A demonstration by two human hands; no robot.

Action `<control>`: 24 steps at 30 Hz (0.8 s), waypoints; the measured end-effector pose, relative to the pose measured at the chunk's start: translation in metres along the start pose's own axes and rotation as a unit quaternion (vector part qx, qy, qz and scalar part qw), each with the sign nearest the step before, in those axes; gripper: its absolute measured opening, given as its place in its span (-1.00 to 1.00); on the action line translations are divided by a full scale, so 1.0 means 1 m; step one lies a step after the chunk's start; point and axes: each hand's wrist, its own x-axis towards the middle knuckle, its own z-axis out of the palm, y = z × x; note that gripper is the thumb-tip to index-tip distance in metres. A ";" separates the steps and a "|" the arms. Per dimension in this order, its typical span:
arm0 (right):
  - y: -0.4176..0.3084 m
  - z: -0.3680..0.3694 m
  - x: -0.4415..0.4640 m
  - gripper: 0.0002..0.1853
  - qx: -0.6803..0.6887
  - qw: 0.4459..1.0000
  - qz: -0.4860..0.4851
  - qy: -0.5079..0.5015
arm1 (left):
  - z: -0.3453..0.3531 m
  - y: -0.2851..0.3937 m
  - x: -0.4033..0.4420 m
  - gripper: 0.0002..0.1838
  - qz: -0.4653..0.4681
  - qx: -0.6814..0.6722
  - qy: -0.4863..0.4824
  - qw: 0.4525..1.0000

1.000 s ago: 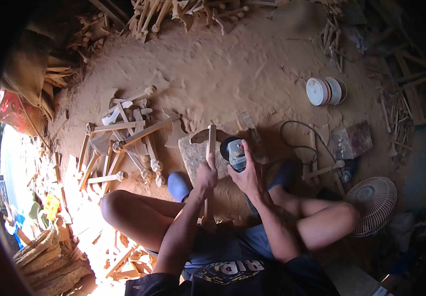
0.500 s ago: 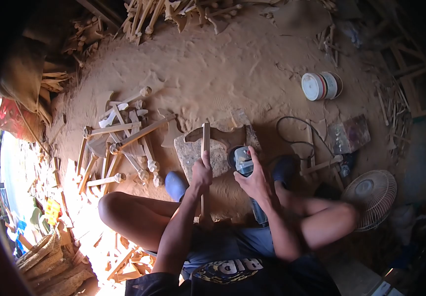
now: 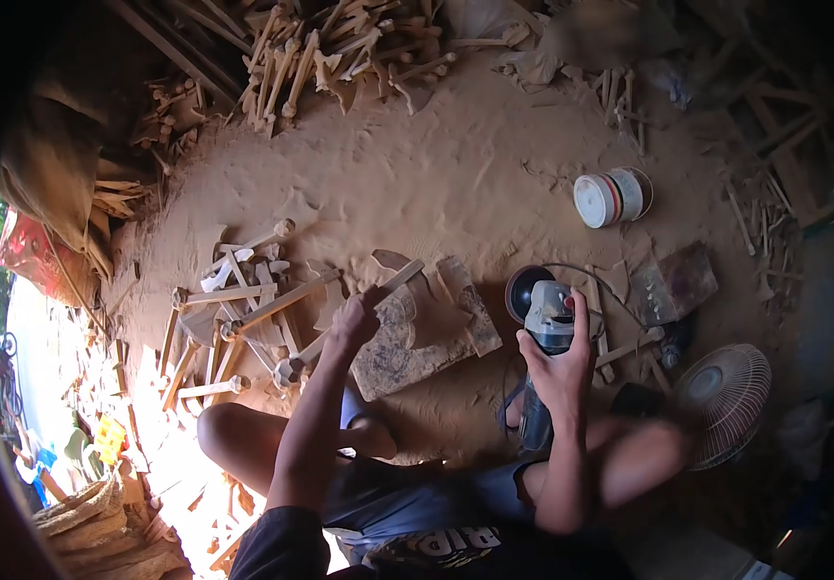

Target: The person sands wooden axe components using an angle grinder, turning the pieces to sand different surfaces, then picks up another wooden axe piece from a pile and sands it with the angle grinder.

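My left hand (image 3: 351, 324) is closed around the handle of a wooden axe (image 3: 429, 307), which is held at a slant with its broad head over a worn block (image 3: 407, 365). The handle's lower end reaches down left, partly behind my forearm. In my right hand (image 3: 562, 372) is an angle grinder (image 3: 548, 317), gripped around its body with the thumb and a finger along its head. Its round disc (image 3: 523, 288) faces up and left, apart from the axe and to the right of the block.
Several wooden axes (image 3: 251, 314) lie heaped left of the block, and a larger pile (image 3: 316, 58) lies at the back. A white bucket (image 3: 615, 198) rests on its side on the sandy floor. At right are a box-like block (image 3: 676, 282), a fan (image 3: 726, 401) and a cord (image 3: 586, 273).
The axe has swung from upright to a slant, and my left hand has moved up and left. My right hand has carried the grinder right, away from the axe head.
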 end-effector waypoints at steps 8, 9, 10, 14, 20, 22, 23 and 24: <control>0.007 -0.008 0.002 -0.03 -0.015 1.000 -0.025 -0.004 | 0.071 0.027 -0.003 -0.39 0.042 0.184 0.056 0.980; 0.009 -0.007 0.002 -0.03 -0.009 1.000 -0.023 -0.010 | 0.085 0.021 -0.011 -0.31 -0.007 0.136 0.049 0.990; 0.011 -0.005 0.001 -0.03 0.001 1.000 -0.008 -0.016 | 0.093 0.020 -0.021 -0.23 -0.058 0.087 0.041 0.994; 0.010 0.005 -0.002 -0.03 -0.015 0.998 0.034 -0.054 | 0.115 0.003 -0.054 -0.28 0.004 0.131 0.114 0.985; 0.070 0.040 -0.019 0.04 -0.059 0.989 0.024 -0.136 | 0.102 0.007 -0.063 -0.58 0.121 0.089 0.096 0.984; 0.095 0.051 -0.025 0.06 -0.088 0.982 0.018 -0.167 | 0.105 0.008 -0.065 -0.63 0.149 0.079 0.091 0.982; 0.106 0.056 -0.028 0.05 -0.117 0.978 -0.004 -0.175 | 0.107 0.005 -0.064 -0.65 0.152 0.072 0.099 0.981; 0.104 0.058 -0.029 0.05 -0.146 0.972 -0.028 -0.184 | 0.108 0.004 -0.063 -0.67 0.155 0.065 0.109 0.980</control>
